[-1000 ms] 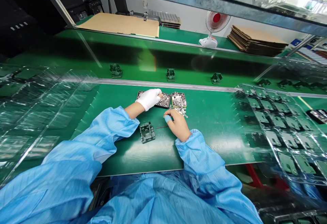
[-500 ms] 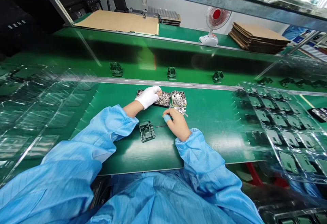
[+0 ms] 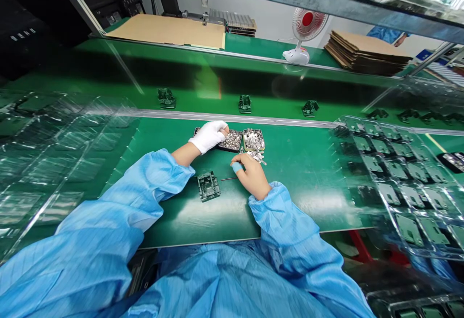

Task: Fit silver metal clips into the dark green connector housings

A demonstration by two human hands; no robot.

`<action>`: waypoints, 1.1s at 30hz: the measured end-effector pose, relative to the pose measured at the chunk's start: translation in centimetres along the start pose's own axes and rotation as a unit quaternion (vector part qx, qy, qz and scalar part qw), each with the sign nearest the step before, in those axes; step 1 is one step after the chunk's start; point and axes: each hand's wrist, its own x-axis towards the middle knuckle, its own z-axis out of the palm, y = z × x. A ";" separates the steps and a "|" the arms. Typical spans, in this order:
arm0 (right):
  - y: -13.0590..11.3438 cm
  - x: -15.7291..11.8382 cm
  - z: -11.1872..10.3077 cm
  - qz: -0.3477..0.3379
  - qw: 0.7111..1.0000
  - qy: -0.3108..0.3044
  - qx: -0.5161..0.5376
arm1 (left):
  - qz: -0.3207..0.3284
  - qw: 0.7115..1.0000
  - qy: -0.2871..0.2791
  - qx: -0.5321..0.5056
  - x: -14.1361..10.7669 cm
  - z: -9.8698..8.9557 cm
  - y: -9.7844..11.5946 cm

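My left hand, in a white glove with bare fingertips, bends over a dark tray of small metal parts. Its fingertips are curled together at the parts; what they pinch is hidden. My right hand, with a blue wrap on the thumb, is closed beside a pile of flat silver pieces. A thin rod-like tool sticks out leftward from under this hand, its other end covered. Between my forearms lies a green plastic housing. Behind the pile sits a second tray of silver pieces.
Green housings stand spaced along the strip beyond a metal rail. Clear blister trays with green parts are at right, more trays at left. A fan and cardboard occupy the shelf; a person's blue sleeve shows behind.
My left hand has shifted slightly left over the tray. The housings beyond the rail have moved slightly right. A person's sleeve has come into view at the back right. My right hand stays put.
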 end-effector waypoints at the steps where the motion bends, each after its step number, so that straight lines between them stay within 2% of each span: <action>1: 0.0 0.0 0.0 0.004 1.000 0.000 0.003 | -0.001 1.000 -0.002 -0.011 -0.1 -0.1 0.1; 4: 0.0 0.0 -0.2 0.034 0.999 0.036 0.021 | 0.003 0.999 -0.016 -0.044 -0.8 -0.4 1.0; 7: -0.2 0.0 -0.5 0.062 0.992 0.097 0.053 | 0.012 0.989 -0.070 -0.128 -2.0 -0.7 2.4; 11: -0.1 0.0 -0.5 0.066 0.986 0.102 0.116 | 0.035 0.958 -0.172 -0.225 -3.6 -0.7 4.5; 14: 0.1 0.0 -0.3 0.085 0.980 0.109 0.145 | 0.045 0.953 -0.191 -0.232 -4.5 -0.5 5.8; 18: -0.2 -0.1 -0.7 0.043 0.981 0.134 0.136 | 0.019 0.950 -0.196 -0.241 -5.1 -1.2 7.3; 21: -0.9 -0.3 -1.0 -0.014 0.980 0.151 0.131 | -0.006 0.933 -0.262 -0.248 -5.6 -2.1 7.8; 24: -1.5 -0.5 -0.8 -0.008 0.975 0.130 0.179 | -0.018 0.917 -0.311 -0.249 -6.3 -2.8 7.8; 26: -1.6 -0.5 -0.6 0.016 0.971 0.099 0.216 | -0.019 0.923 -0.301 -0.238 -7.0 -3.1 7.5; 29: -1.8 -0.4 -0.4 0.026 0.964 0.037 0.261 | 0.011 0.960 -0.227 -0.167 -8.3 -3.2 7.2; 31: -1.9 -0.5 -0.6 0.029 0.959 -0.023 0.282 | 0.063 0.980 -0.180 -0.062 -9.3 -3.1 7.0; 33: -2.2 -0.6 -0.7 0.036 0.951 -0.089 0.295 | 0.128 0.976 -0.160 0.073 -10.5 -3.1 6.9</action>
